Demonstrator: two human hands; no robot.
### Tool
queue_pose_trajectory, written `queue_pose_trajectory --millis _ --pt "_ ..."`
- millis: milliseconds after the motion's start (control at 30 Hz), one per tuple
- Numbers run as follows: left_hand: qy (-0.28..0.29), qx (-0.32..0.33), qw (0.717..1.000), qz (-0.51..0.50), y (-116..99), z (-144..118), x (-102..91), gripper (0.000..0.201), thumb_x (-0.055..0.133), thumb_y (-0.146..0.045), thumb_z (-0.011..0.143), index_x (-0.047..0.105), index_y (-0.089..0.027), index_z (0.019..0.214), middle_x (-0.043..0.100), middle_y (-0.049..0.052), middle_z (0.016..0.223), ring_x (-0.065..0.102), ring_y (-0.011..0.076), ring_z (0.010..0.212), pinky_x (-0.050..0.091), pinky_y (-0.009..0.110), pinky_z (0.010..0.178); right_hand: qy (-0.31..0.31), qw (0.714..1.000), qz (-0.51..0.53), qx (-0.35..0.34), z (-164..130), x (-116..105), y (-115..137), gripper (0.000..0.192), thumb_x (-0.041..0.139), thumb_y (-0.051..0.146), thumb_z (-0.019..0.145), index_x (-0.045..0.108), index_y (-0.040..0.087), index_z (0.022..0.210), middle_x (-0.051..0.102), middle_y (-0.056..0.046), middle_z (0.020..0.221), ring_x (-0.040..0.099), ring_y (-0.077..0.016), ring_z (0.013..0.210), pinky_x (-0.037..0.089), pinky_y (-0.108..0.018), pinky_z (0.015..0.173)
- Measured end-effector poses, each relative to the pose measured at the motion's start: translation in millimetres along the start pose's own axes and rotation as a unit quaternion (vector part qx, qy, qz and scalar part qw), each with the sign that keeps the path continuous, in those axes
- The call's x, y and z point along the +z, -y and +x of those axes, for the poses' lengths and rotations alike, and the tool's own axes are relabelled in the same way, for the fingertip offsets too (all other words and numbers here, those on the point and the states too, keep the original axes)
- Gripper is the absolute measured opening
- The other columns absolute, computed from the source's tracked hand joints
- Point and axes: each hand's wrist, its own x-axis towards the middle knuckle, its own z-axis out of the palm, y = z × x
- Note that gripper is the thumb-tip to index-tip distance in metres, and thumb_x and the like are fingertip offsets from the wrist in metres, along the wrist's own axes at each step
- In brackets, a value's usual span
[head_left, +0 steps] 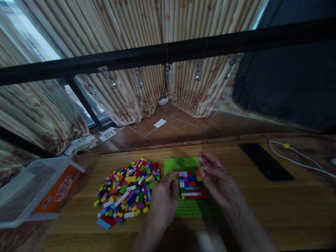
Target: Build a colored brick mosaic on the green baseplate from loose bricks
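Wooden table (262,210) before striped curtains (147,52), tiled floor beyond. I see green baseplate (189,208) centre, brick patch (191,185) covering middle part; most studs bare. Loose brick pile (127,190) left, large. Left hand (162,203) curled at plate edge, grip unclear. Right hand (216,182) open, over bricks. Phone (265,161), cable (296,159) right.
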Motion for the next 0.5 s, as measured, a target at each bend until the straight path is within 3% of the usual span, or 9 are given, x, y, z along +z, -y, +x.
queue_pose_trajectory --millis 200,500 --pt "0.004 -0.004 1.000 0.000 1.3 0.7 0.5 0.037 0.042 -0.024 0.092 0.066 -0.016 0.119 0.073 0.006 0.084 0.066 0.0180 0.069 0.045 0.026 0.061 -0.002 1.000 0.014 0.017 -0.4 -3.5 1.6 0.035 0.079 0.008 0.058 0.073 0.023 0.089 0.071 -0.002 0.112 0.067 -0.0095 0.086 0.055 -0.012 0.061" --pt "0.011 -0.001 1.000 0.010 -3.7 1.5 -0.6 0.037 0.042 -0.024 0.092 0.066 -0.017 0.119 0.073 0.006 0.082 0.066 0.0177 0.070 0.046 0.025 0.063 0.012 1.000 0.021 0.004 -0.9 -1.4 1.3 0.034 0.077 0.005 0.061 0.073 0.022 0.090 0.071 -0.003 0.110 0.064 -0.0064 0.072 0.049 -0.011 0.050"
